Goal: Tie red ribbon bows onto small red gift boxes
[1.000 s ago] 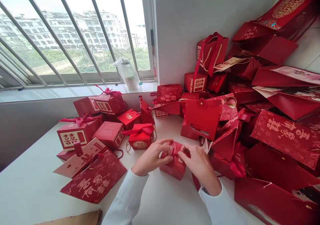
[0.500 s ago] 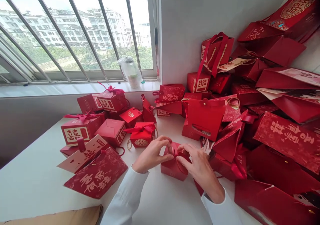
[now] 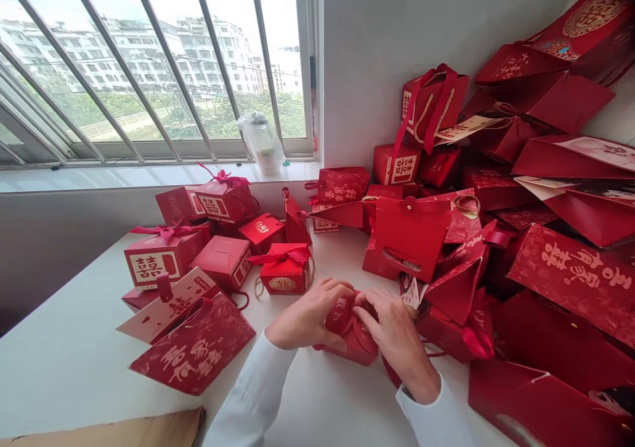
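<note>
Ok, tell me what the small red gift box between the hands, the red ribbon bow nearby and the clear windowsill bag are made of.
The small red gift box looks like matte folded card, with sharp folds. The red ribbon bow looks like satin, given its soft sheen. The clear bag seems thin plastic, crinkled and glossy.

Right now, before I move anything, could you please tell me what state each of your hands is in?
Left hand: closed, holding the small red gift box.
Right hand: closed, holding the same box.
</note>
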A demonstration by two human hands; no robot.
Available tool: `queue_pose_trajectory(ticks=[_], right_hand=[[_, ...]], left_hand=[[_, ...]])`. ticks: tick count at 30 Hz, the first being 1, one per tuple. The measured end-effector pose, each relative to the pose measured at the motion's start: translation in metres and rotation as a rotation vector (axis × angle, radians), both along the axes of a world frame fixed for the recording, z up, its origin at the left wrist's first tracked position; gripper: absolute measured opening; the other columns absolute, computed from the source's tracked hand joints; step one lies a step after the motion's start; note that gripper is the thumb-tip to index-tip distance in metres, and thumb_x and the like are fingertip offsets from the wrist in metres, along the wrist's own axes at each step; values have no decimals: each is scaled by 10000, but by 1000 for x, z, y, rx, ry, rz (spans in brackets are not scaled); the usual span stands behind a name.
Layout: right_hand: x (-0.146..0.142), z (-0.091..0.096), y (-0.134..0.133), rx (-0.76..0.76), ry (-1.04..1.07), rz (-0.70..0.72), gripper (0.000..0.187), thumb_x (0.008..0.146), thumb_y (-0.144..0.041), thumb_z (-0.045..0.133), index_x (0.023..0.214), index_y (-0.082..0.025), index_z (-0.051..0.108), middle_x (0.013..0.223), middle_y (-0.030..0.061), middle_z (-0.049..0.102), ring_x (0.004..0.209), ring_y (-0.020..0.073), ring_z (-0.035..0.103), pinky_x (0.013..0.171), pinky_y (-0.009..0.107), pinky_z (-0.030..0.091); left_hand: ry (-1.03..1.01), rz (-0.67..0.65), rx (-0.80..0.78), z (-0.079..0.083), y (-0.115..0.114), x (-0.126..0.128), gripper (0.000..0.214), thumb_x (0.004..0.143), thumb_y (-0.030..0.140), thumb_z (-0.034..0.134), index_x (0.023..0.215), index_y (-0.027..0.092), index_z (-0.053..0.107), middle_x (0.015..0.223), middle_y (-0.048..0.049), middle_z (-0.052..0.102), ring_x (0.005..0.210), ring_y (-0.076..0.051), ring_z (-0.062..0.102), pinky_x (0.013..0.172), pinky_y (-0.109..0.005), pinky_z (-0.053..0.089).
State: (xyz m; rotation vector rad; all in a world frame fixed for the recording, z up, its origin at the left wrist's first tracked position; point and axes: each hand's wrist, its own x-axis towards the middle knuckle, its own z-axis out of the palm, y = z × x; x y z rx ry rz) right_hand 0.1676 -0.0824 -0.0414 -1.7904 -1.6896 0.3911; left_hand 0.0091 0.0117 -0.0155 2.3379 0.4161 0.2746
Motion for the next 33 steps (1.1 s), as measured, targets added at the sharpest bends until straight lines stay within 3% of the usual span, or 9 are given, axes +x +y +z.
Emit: queue_pose_trajectory(ticks=[3, 6, 9, 12, 19, 23, 28, 33], right_hand=[[-1, 4, -3, -11, 67, 11, 145, 853, -164, 479, 745, -216, 561, 781, -2, 633, 770, 183, 569, 709, 288, 360], [-1, 10, -6, -23, 154, 22, 128, 832, -172, 489, 746, -217, 572, 775, -3, 645, 761, 184, 582, 694, 274, 368], [-1, 14, -7, -49, 203, 13, 123, 809, -170, 492, 731, -215, 576, 741, -11, 644, 731, 177, 583, 674, 262, 372], [-2, 14, -6, -78, 223, 11, 126, 801, -176, 490, 720, -212, 579, 717, -16, 637, 706, 168, 573, 655, 254, 368], [-1, 13, -8, -107, 243, 22, 119, 799, -212, 468, 758, -211, 580, 757, 1, 648, 722, 172, 577, 678, 263, 384], [2, 11, -11, -169, 208, -32, 133, 807, -285, 475, 834, -208, 580, 665, -12, 605, 609, 165, 536, 608, 264, 363], [7, 12, -10, -279, 204, -40, 113, 785, -295, 497, 798, -209, 569, 579, -39, 544, 570, 153, 499, 581, 253, 318], [9, 20, -5, -312, 190, -58, 153, 762, -308, 523, 655, -201, 543, 536, -42, 505, 556, 140, 462, 579, 249, 297]], left_hand=[[1, 0, -2, 3, -2, -3, 522, 686, 403, 738, 1135, 219, 546, 1207, -80, 548, 1144, -244, 473, 972, -347, 392], [7, 125, 41, 8, -6, -5, 412, 753, 450, 668, 1079, 216, 573, 1226, -84, 534, 1120, -233, 496, 943, -327, 404], [50, 323, 95, 14, -12, -5, 215, 879, 381, 499, 892, 191, 597, 951, -48, 609, 886, -191, 564, 793, -297, 430], [141, 420, 108, 17, -17, -5, 204, 880, 269, 450, 731, 180, 557, 735, -15, 601, 705, -165, 550, 667, -268, 390], [427, 515, 159, 19, -39, 6, 115, 803, 222, 520, 695, 184, 508, 774, -33, 630, 739, -185, 569, 590, -255, 303], [546, 545, 168, 22, -45, 13, 120, 798, 227, 513, 694, 179, 476, 809, -36, 617, 727, -180, 564, 550, -262, 249], [523, 493, 155, 21, -40, 8, 169, 821, 240, 501, 678, 178, 435, 817, -26, 590, 778, -177, 549, 600, -254, 280], [438, 475, 192, 17, -36, 4, 189, 869, 227, 425, 686, 186, 405, 735, -4, 554, 696, -147, 504, 599, -247, 275]])
